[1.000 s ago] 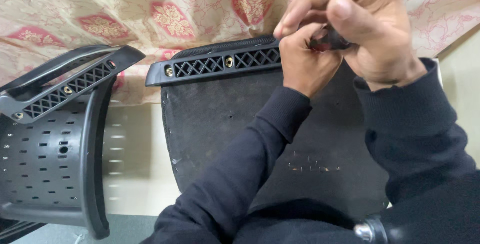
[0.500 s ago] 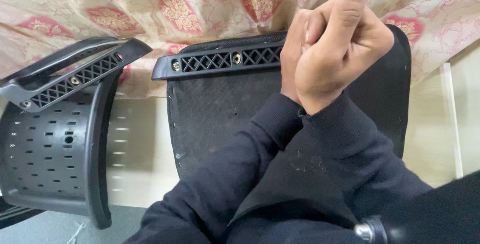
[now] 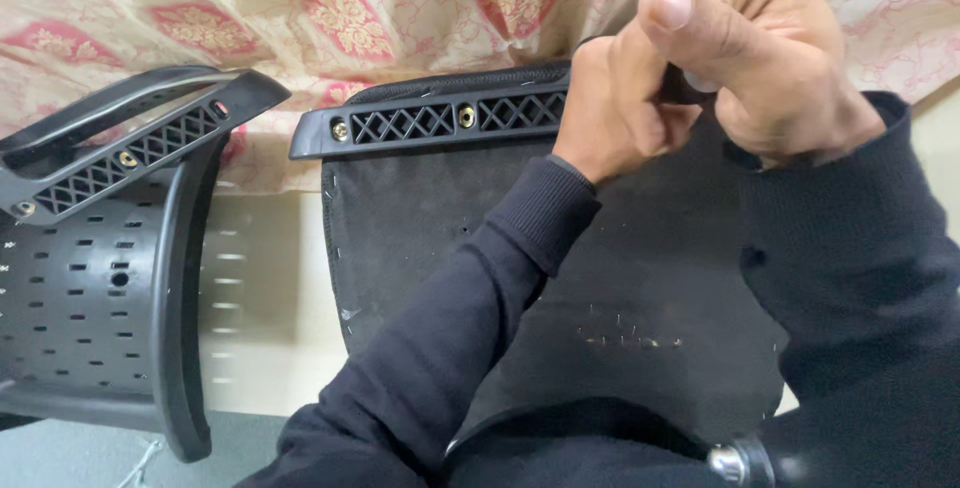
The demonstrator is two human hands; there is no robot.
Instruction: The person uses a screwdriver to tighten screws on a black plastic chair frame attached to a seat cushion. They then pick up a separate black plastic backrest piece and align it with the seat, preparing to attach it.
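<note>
1. a black lattice bar (image 3: 440, 120) with brass-coloured fasteners is seen along the top edge of a dark seat panel (image 3: 420, 238). this bar is taken as the landmark for all positions below.
2. a small dark object (image 3: 690, 86) is pinched between both hands at the right end of the lattice bar. its kind cannot be told, as most of it is hidden.
3. the left hand (image 3: 615, 113) is closed, with fingers curled against the bar's right end and against the dark object.
4. the right hand (image 3: 765, 58) is closed over the same object from above, thumb extended toward the left hand. both forearms are covered by dark sleeves, which cross the seat panel below the bar.
5. a row of staples (image 3: 630, 336) is visible in the panel, well below the bar.
6. a second black chair shell (image 3: 90, 298), perforated and fitted with a similar lattice strip, stands well to the left of the bar.
7. a patterned cream and red curtain (image 3: 300, 8) hangs behind the bar.
8. hazard, judged: the object is held by fingertips only, so slippage is likely if force is applied off-axis. a knuckle could then be struck against the bar's edge.
9. hazard, judged: the panel is unclamped, so it could shift under pressure.
</note>
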